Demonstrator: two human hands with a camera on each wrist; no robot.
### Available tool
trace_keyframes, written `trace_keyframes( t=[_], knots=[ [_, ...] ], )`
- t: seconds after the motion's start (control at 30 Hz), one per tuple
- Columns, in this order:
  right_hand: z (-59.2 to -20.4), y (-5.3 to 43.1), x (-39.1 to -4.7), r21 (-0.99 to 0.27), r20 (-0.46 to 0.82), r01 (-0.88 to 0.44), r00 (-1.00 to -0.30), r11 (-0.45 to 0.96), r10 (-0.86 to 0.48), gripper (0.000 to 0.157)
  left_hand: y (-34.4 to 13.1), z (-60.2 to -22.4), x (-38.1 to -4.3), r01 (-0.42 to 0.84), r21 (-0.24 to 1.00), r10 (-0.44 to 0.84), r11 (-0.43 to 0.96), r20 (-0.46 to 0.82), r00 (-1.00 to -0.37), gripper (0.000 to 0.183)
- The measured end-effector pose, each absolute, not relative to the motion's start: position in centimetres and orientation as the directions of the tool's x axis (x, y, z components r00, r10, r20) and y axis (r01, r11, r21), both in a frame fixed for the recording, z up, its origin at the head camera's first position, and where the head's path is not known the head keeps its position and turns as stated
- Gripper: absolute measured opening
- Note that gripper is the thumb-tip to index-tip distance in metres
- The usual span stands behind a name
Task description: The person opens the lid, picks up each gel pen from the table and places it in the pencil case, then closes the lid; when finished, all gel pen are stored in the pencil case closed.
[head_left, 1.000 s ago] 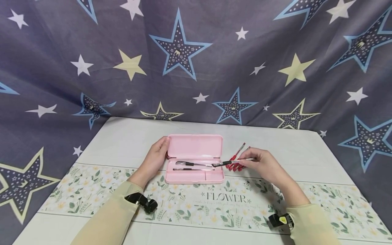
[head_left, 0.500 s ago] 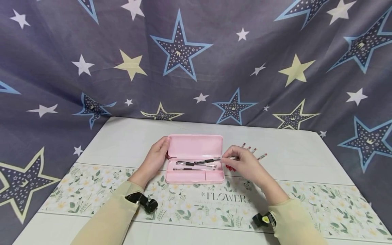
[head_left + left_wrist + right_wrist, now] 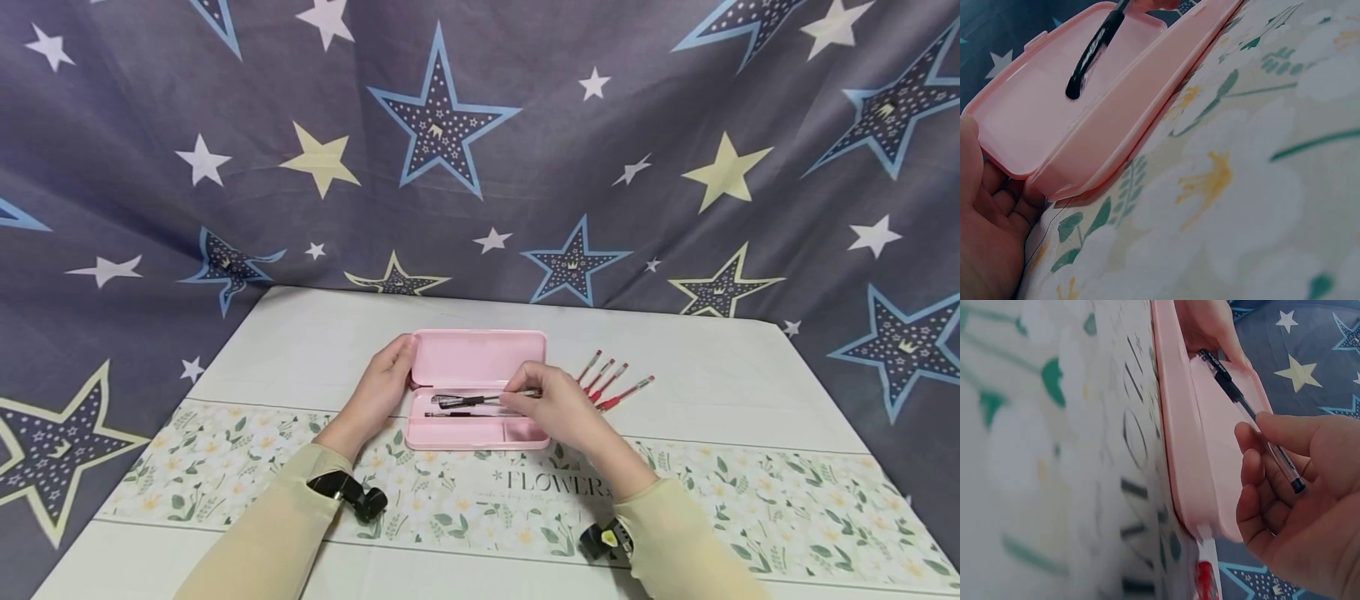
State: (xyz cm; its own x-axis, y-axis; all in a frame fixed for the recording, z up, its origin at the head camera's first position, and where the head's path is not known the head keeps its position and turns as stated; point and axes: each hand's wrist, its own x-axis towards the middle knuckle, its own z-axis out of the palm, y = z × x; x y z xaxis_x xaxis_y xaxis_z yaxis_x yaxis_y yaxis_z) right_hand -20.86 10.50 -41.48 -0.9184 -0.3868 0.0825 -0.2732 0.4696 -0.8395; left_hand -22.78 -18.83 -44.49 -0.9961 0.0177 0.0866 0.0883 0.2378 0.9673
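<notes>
A pink pencil case [image 3: 478, 357] lies opened on the table, its lid tilted up at the back. My left hand [image 3: 379, 385] grips the left side of the lid, thumb along its edge and fingers behind. Between thumb and fingertips, my right hand [image 3: 557, 403] pinches a clear-barrelled black gel pen [image 3: 1230, 386] by its rear half. That pen is held over the back compartment, cap end pointing left. Black pens, among them a lower one [image 3: 459, 414], lie lengthwise in that compartment; the right hand and held pen partly cover them.
Several red pens [image 3: 626, 393] lie fanned out on the table right of the case, partly behind the right hand. A floral band with lettering [image 3: 442, 492] crosses the white tablecloth [image 3: 720, 375]. A star-patterned curtain [image 3: 525, 150] hangs behind the table.
My right hand has carried the black gel pen leftward from above the red pens to over the case, uncovering the red pens. The left hand has stayed on the lid.
</notes>
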Motion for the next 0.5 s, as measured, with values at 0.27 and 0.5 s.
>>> trace_keyframes(
  t=[0.27,0.5],
  knots=[
    [-42.1,9.2,-21.1,-0.823,0.090,-0.276,-0.926,0.497,-0.365,0.014,-19.5,-46.3,-23.7,0.105,0.964,0.025,0.243,0.103,-0.994,0.051],
    [-42.5,8.7,-21.1,-0.807,0.084,-0.279,-0.926,0.521,-0.367,0.017,-19.6,-46.3,-23.6,0.110,0.963,0.029,0.247,0.106,-0.994,0.057]
  ],
)
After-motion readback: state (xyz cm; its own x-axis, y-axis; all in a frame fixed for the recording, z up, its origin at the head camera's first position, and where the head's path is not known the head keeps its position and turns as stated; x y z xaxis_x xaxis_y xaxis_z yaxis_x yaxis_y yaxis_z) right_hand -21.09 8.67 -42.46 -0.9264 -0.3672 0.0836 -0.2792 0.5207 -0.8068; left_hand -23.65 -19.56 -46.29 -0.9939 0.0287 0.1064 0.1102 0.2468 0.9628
